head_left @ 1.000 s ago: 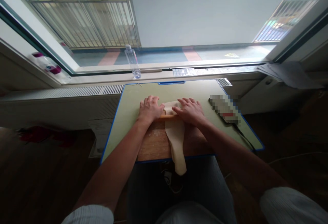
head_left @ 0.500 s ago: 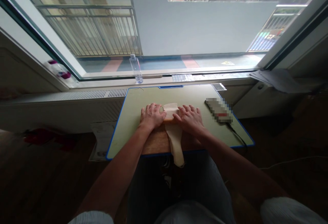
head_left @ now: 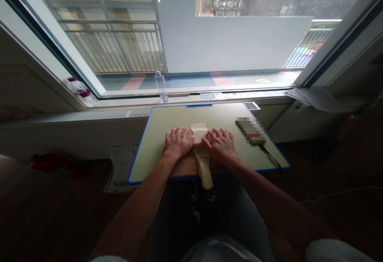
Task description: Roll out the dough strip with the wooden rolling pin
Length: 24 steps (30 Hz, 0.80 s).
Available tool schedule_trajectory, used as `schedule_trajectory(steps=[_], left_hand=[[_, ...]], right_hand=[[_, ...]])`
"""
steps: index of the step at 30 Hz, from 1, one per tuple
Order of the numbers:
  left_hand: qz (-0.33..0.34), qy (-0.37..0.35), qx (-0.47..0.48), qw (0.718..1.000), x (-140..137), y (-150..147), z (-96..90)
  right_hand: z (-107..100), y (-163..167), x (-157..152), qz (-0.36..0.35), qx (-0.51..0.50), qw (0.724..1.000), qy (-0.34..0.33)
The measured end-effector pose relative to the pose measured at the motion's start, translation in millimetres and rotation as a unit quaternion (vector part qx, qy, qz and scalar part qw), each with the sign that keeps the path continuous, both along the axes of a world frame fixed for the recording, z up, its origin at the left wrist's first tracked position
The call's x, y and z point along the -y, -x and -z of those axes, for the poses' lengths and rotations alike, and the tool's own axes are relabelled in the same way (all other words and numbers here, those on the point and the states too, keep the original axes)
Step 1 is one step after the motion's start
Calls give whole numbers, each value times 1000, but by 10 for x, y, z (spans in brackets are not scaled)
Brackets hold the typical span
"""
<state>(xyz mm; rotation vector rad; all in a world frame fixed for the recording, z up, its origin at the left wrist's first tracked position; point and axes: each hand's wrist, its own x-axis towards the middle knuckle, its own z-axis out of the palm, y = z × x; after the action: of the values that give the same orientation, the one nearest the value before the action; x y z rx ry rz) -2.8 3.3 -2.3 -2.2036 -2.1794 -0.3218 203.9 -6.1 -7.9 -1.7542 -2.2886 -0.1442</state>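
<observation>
Both my hands lie palm down on a pale rounded wooden bar (head_left: 200, 138), which looks like a rolling pin and is mostly hidden beneath them. My left hand (head_left: 178, 142) is at its left end and my right hand (head_left: 222, 144) at its right, fingers spread and pointing forward. Between them a long cream strip (head_left: 204, 168), apparently dough, passes under the bar. The strip's near end hangs over the front edge of a brown wooden board (head_left: 184, 167). My right thumb reaches close to the strip.
The board sits on a green, blue-edged table (head_left: 167, 116). A blurred-out handheld device (head_left: 251, 130) with a black cable lies at the right. Behind are a window sill with a clear bottle (head_left: 161, 88), a purple-capped bottle (head_left: 79, 88) and papers (head_left: 314, 98).
The camera view has shifted, so the table and window sit slightly lower in the picture. The strip's hanging end looks a little shorter. Both hands keep the same pose on the bar.
</observation>
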Motion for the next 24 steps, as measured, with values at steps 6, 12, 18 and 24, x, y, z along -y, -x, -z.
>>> schedule_trajectory(steps=[6, 12, 18, 24], left_hand=[[-1, 17, 12, 1000, -79, 2, -41], [-4, 33, 35, 999, -276, 34, -67], [-11, 45, 54, 997, -506, 70, -71], [-17, 47, 62, 997, -722, 89, -87]], right_hand=[[-78, 35, -61, 5, 3, 1000, 16], [-80, 80, -298, 27, -6, 998, 47], [-71, 97, -571, 30, -28, 997, 71], [-188, 105, -805, 17, -45, 991, 122]])
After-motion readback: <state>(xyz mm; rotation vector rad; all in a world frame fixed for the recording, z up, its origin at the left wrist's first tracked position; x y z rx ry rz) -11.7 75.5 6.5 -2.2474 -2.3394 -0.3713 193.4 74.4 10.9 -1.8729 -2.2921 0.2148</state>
